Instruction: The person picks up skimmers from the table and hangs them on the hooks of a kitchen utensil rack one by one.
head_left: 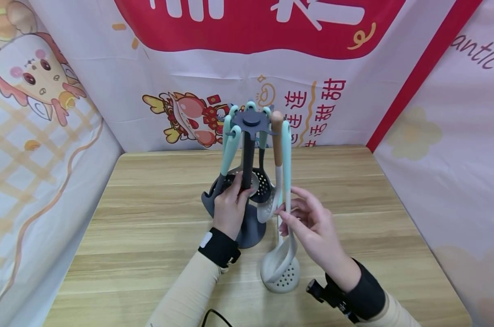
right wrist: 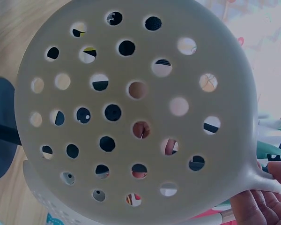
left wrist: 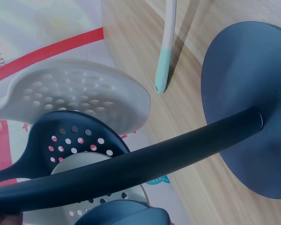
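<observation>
My left hand grips the post of a dark utensil stand, whose round base appears in the left wrist view. My right hand pinches a light grey skimmer near its neck. Its mint handle rises beside the stand's top; I cannot tell whether it touches a hook. Next to it hangs a wooden-handled slotted spoon. Another mint-handled utensil lies low by the table; its head is hard to tell apart from the skimmer's in the head view.
Several mint-handled utensils hang around the stand, among them a dark slotted one and a dark ladle-like one. The wooden table meets a printed cloth backdrop. A black cable lies at the near edge.
</observation>
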The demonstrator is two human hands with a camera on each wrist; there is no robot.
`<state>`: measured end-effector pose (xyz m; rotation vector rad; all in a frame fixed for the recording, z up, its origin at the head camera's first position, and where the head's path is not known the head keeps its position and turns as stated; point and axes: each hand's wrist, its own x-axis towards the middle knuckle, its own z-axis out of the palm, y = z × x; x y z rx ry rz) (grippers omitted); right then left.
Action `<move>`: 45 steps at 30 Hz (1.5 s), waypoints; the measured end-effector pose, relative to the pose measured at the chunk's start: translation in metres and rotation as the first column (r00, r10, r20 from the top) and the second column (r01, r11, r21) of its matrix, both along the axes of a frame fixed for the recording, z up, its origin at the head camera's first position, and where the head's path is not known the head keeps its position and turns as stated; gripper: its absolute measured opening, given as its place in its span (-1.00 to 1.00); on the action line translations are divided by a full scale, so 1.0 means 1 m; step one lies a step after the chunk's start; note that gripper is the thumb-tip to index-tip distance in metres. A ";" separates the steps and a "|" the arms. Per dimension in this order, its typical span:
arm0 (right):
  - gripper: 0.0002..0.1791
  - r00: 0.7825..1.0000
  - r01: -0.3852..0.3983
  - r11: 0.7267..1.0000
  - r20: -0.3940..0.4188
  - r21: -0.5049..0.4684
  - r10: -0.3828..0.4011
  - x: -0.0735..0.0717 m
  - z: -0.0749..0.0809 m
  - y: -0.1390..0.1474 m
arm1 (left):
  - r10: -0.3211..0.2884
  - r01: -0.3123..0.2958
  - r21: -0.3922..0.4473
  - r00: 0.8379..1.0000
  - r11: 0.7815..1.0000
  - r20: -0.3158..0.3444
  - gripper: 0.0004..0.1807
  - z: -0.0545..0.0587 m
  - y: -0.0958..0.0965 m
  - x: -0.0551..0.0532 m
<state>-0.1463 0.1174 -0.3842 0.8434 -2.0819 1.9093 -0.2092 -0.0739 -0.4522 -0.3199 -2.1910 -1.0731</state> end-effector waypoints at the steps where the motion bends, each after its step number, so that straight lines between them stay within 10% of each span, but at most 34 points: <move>1: -0.45 1.000 0.001 1.000 0.000 0.004 -0.001 0.000 0.000 0.000 | 0.001 -0.001 0.001 1.000 1.000 0.005 -0.55 0.000 0.000 0.000; 45: -0.46 1.000 0.010 0.999 -0.007 0.050 -0.010 0.001 0.001 0.000 | -0.002 0.004 -0.047 0.999 0.999 0.051 -0.54 0.000 -0.001 0.001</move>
